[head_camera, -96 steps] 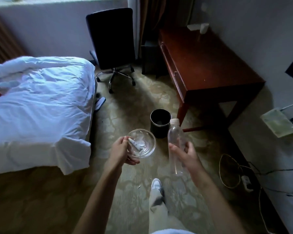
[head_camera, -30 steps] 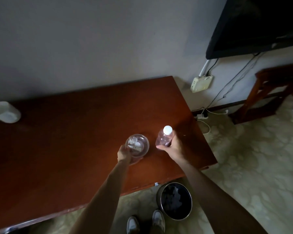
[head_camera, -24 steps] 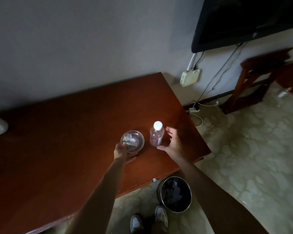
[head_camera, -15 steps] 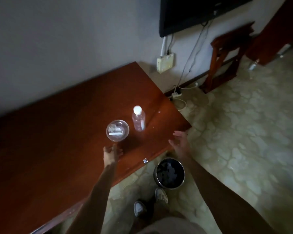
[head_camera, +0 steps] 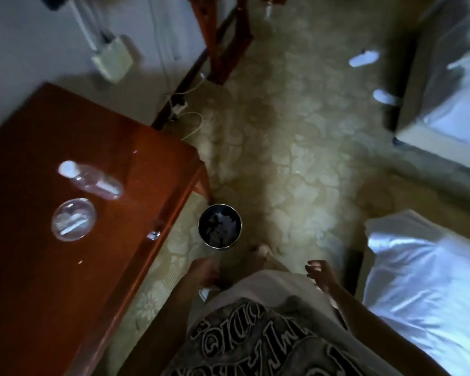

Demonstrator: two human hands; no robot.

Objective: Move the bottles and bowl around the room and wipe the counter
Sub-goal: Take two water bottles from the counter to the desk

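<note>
A clear plastic bottle (head_camera: 92, 180) with a white cap stands on the red-brown wooden desk (head_camera: 38, 280) at the left. Just in front of it sits a clear glass bowl (head_camera: 73, 219) with something small and pale inside. My left hand (head_camera: 205, 271) hangs low by my leg, off the desk, empty, its fingers blurred. My right hand (head_camera: 320, 274) is down at my right side with fingers spread, holding nothing. Both hands are well away from the bottle and bowl.
A black waste bin (head_camera: 219, 226) stands on the patterned floor by the desk corner. White bedding (head_camera: 429, 294) lies at the right, a second bed (head_camera: 451, 85) farther back. A wall box (head_camera: 113, 61), cables and a power strip (head_camera: 179, 108) sit by the wall.
I set the bowl and bottle on the desk and let go of both. My hands dropped to my sides and my view swung right toward the floor and beds.
</note>
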